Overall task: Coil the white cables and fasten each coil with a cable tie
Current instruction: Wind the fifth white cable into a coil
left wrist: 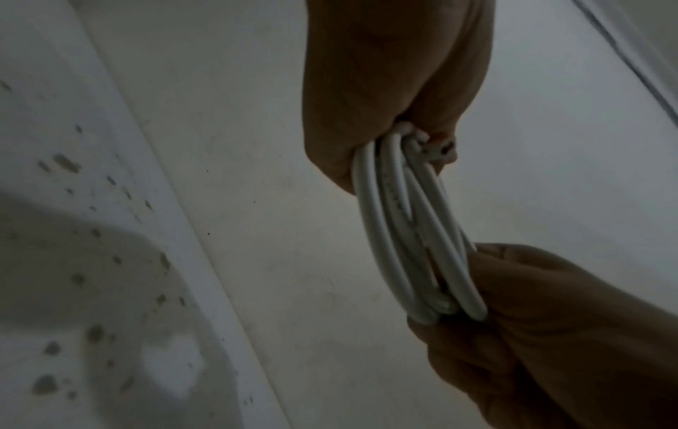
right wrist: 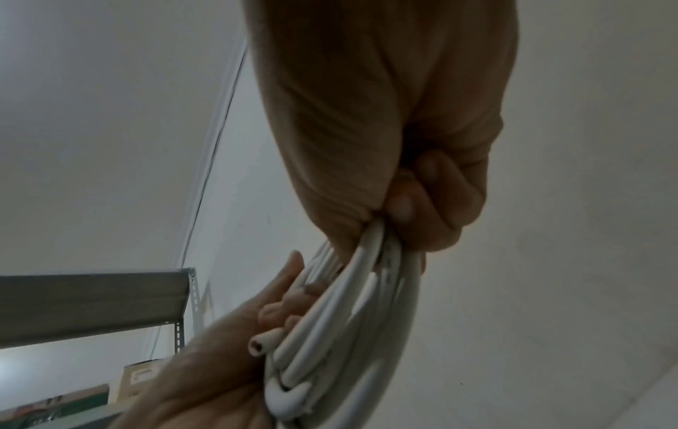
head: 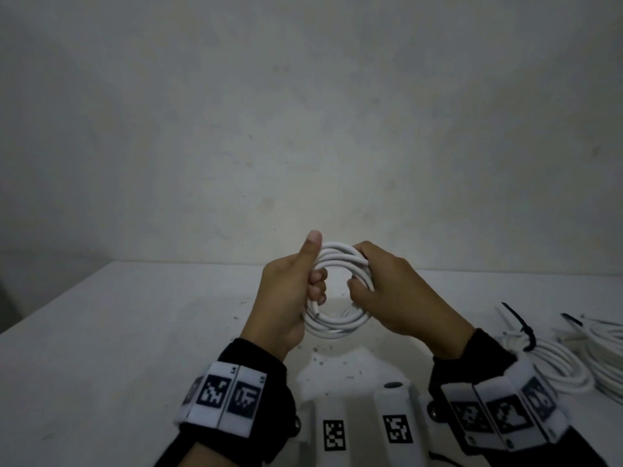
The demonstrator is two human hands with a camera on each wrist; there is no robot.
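You held the coil (head: 338, 291) above the table (head: 135, 332), left hand (head: 290, 298) and right hand (head: 397, 294) curled around opposite sides. Coiling looked complete; next it needed a tie.

The scene is being dimly lit, corners darkened by vignetting. Wrist views are being softened by blur and noise; edges are being bent by wide-angle distortion.

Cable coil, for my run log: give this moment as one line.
stage: coiling | white cable coil: held above table | left hand: grips coil | right hand: grips coil | tie: not on
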